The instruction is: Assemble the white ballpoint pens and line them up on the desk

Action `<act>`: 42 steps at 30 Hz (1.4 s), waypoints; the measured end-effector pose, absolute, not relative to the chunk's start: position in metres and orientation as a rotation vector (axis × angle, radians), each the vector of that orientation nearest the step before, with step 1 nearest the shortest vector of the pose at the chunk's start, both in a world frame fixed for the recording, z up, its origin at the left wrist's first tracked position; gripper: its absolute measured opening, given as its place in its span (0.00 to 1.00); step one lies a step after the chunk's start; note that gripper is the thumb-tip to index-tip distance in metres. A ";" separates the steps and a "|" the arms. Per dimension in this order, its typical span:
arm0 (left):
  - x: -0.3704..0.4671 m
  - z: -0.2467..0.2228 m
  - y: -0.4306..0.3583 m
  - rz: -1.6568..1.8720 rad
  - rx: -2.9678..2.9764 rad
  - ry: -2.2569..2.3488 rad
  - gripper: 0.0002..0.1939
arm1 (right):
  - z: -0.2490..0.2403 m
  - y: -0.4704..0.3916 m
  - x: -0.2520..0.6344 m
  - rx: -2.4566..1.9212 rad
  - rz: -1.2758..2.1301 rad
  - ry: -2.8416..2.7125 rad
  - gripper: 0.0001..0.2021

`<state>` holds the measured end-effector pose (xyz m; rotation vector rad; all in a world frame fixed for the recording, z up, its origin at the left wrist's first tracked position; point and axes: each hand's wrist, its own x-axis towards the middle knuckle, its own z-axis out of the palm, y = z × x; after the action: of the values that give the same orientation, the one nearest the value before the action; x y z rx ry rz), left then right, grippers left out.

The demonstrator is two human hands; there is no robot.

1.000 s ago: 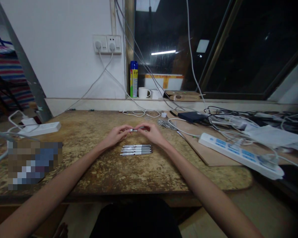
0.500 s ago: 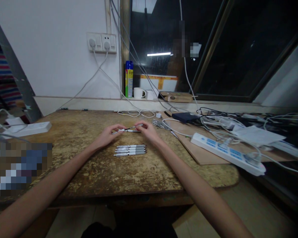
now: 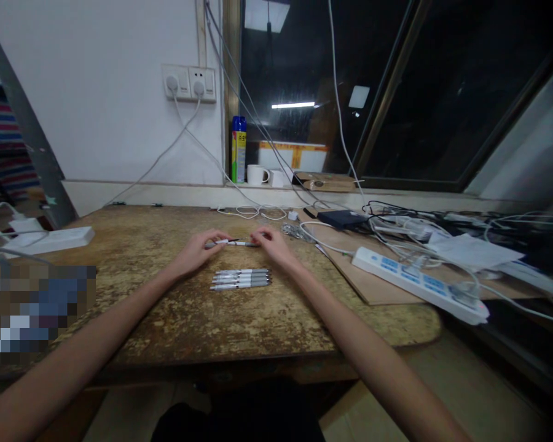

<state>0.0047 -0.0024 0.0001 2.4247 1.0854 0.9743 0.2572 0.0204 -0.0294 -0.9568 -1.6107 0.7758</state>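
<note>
My left hand [image 3: 197,250] is closed with its fingertips on a white pen barrel [image 3: 220,242]. Opposite it, my right hand [image 3: 274,245] pinches the other end of the pen, largely covered by the fingers. A thin dark length, like a refill [image 3: 238,239], spans the gap between the two hands. Just below that gap, another white and grey pen [image 3: 243,244] shows, partly hidden by my right fingers. Closer to me, several white and grey pens [image 3: 242,280] lie side by side on the worn wooden table [image 3: 188,325].
A white power strip [image 3: 415,283] and tangled cables lie on a brown board [image 3: 350,279] at the right. Crumpled clear plastic [image 3: 295,231] sits beyond my right hand. Another power strip [image 3: 55,240] is at the left. A spray can [image 3: 239,150] and mug [image 3: 257,174] stand on the windowsill.
My right hand has come slightly down and toward the left, and the dark length between the hands lies more level. The row of pens has not moved.
</note>
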 end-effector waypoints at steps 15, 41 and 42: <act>0.008 0.006 -0.006 0.961 2.630 1.007 0.18 | -0.024 0.010 0.254 -0.883 0.826 -1.831 0.17; -0.008 -0.003 0.012 1.132 2.379 1.194 0.21 | -0.031 0.036 0.283 -0.891 0.972 -1.413 0.20; -0.009 -0.004 0.013 1.134 2.382 1.197 0.21 | -0.030 0.035 0.283 -0.890 0.992 -1.402 0.20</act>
<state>-0.0087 0.0134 -0.0044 2.3821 1.1973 1.1341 0.2828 0.0353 -0.0302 -0.8903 -1.4024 0.9917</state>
